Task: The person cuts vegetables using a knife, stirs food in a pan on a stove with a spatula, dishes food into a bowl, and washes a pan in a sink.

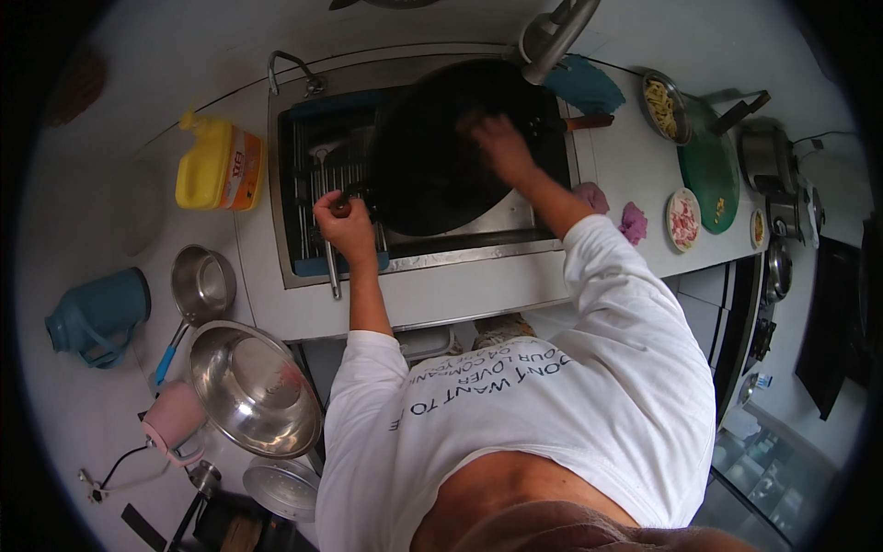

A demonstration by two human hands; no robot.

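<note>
A large black wok (434,159) rests over the sink (476,259). My left hand (350,231) grips its short wooden handle at the left side. Inside the wok, my right hand (507,150) presses something small and brownish, perhaps a scrubber (471,124), against the dark surface; blur and shadow hide its exact kind. The wok's long wooden handle (590,122) points right over the counter. Under the wok's left edge lies a metal drying rack (302,172) with blue ends, spanning the sink. A metal utensil (332,265) lies on that rack.
A large faucet (562,41) rises behind the wok. Left stand a yellow detergent jug (207,165), a saucepan (200,283) and a steel basin (241,386). To the right are purple cloths (632,223), a plate of sliced meat (683,219), a steel bowl (666,110) and a green cutting board (707,169).
</note>
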